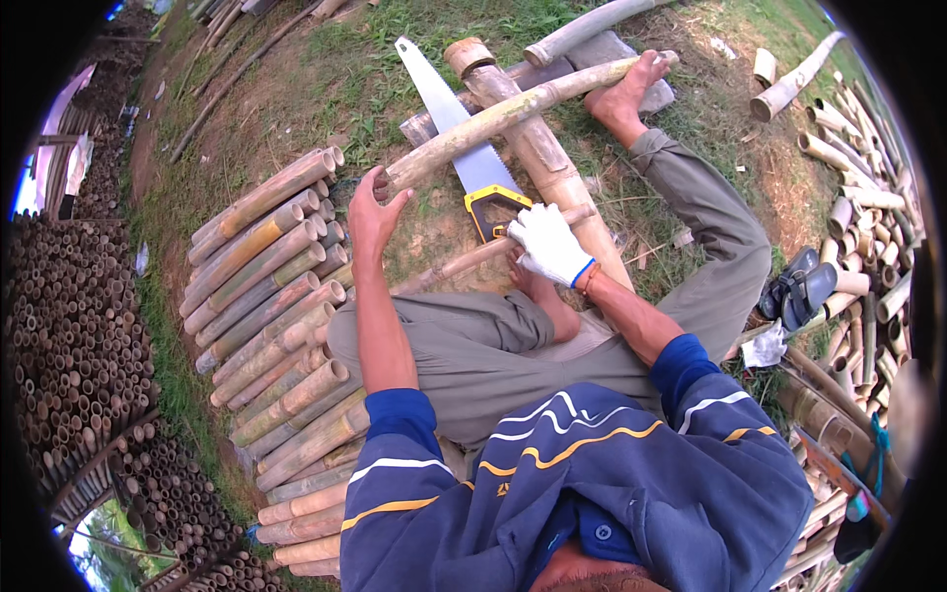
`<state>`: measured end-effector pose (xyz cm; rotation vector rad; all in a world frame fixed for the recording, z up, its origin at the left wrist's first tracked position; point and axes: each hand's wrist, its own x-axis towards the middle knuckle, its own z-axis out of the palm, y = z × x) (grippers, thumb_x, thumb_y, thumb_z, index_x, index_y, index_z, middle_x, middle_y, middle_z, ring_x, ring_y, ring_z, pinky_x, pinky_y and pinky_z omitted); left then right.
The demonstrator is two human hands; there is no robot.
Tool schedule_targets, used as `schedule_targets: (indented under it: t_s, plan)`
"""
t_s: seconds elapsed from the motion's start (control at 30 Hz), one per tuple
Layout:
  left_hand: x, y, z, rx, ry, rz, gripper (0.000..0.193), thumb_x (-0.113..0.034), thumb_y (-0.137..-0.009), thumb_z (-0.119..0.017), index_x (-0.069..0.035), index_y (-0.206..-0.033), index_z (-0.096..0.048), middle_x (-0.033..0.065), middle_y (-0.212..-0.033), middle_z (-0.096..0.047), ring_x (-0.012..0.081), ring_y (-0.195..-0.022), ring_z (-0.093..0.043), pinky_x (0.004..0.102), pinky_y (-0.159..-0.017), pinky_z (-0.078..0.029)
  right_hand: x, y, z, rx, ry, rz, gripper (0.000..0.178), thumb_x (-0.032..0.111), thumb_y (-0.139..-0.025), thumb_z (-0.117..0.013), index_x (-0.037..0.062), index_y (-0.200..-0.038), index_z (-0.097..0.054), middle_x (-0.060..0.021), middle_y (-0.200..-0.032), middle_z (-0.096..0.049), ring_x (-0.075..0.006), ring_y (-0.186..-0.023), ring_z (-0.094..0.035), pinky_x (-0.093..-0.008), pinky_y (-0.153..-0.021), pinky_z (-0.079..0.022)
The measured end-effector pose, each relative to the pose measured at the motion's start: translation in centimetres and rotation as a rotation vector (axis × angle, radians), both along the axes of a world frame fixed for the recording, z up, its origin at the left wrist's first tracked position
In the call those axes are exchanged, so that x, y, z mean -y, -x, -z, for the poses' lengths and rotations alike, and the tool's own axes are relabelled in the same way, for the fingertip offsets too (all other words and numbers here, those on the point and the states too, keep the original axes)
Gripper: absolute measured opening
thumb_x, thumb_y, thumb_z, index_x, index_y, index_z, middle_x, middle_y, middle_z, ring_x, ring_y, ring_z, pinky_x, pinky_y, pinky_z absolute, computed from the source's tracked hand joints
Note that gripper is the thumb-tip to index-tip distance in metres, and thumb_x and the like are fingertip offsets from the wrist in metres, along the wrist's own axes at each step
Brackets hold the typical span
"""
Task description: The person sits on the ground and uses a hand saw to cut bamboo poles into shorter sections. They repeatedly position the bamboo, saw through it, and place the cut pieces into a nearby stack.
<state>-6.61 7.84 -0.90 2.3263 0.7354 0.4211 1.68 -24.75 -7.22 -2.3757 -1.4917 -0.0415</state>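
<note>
My bare left hand [373, 215] is open, thumb and fingers apart, at the near-left end of a bamboo pole [533, 107]. Its fingertips are close to the cut end; whether they touch it I cannot tell. My right hand [549, 244], in a white knit glove, is closed around a thin bamboo stick [459, 263] lying low across my front. Just beside the glove is the black and yellow handle of a handsaw [477, 170]. Its blade slants away to the far left, passing beneath the pole. My right foot [626, 94] rests on the pole's far-right end.
A thick bamboo post [543, 158] lies under the pole, beside a grey block [602, 59]. Cut bamboo lengths [286, 261] are stacked at my left. More pieces [873, 227] lie piled on the right, near dark sandals [799, 288]. Bamboo bundles [79, 326] stand far left.
</note>
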Motion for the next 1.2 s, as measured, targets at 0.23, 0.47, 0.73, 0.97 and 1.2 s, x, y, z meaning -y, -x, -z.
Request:
schedule_targets:
  t_s: [0.23, 0.47, 0.73, 0.97, 1.2]
  plan:
    - [-0.5, 0.6, -5.9, 0.504, -0.140, -0.156, 0.041, -0.017, -0.098, -0.082, -0.005, -0.136, -0.073, 0.0126, -0.116, -0.078, 0.0225, -0.099, -0.075, 0.0376, -0.091, -0.058, -0.2, -1.1, -2.3, 0.062, -0.103, 0.010, 0.034, 0.023, -0.080, -0.079, 0.0124, -0.111, -0.070, -0.0134, -0.105, -0.058, -0.0356, -0.100, -0.056, -0.0510, -0.085, -0.043]
    - [0.6, 2.9, -8.1, 0.813, -0.408, -0.423, 0.027, -0.015, -0.104, -0.071, 0.005, -0.123, -0.074, 0.0173, -0.112, -0.078, 0.0269, -0.096, -0.076, 0.0393, -0.083, -0.063, 0.3, -6.3, -7.4, 0.116, -0.284, 0.216, 0.042, 0.021, -0.082, -0.076, 0.0134, -0.123, -0.071, -0.0133, -0.104, -0.058, -0.0358, -0.100, -0.058, -0.0508, -0.084, -0.044]
    - [1.4, 1.6, -7.4, 0.697, -0.286, -0.387, 0.040, -0.024, -0.105, -0.070, 0.003, -0.135, -0.067, 0.0197, -0.124, -0.074, 0.0332, -0.111, -0.073, 0.0437, -0.093, -0.060, 4.0, -10.4, -9.0, -0.816, -0.560, 0.561, 0.064, 0.048, -0.097, -0.079, 0.0024, -0.137, -0.059, -0.0144, -0.108, -0.069, -0.0278, -0.104, -0.066, -0.0418, -0.092, -0.052]
    - [4.1, -2.4, 0.1, 0.084, -0.198, 0.014, 0.071, -0.035, -0.095, -0.085, -0.007, -0.154, -0.058, 0.0237, -0.147, -0.057, 0.0401, -0.136, -0.058, 0.0505, -0.112, -0.049, 1.5, -13.4, -8.5, -1.009, -1.051, 0.989, 0.073, 0.045, -0.100, -0.079, -0.0051, -0.132, -0.037, -0.0095, -0.091, -0.060, -0.0214, -0.079, -0.061, -0.0394, -0.069, -0.054]
    - [4.7, -3.4, 1.3, 0.030, -0.061, 0.047, 0.066, -0.038, -0.092, -0.087, -0.013, -0.148, -0.065, 0.0204, -0.136, -0.059, 0.0402, -0.125, -0.064, 0.0512, -0.109, -0.051, 0.3, -18.7, -4.3, -0.935, -1.284, 1.138, 0.061, 0.029, -0.100, -0.078, -0.0048, -0.134, -0.040, -0.0150, -0.105, -0.062, -0.0240, -0.091, -0.062, -0.0422, -0.076, -0.054]
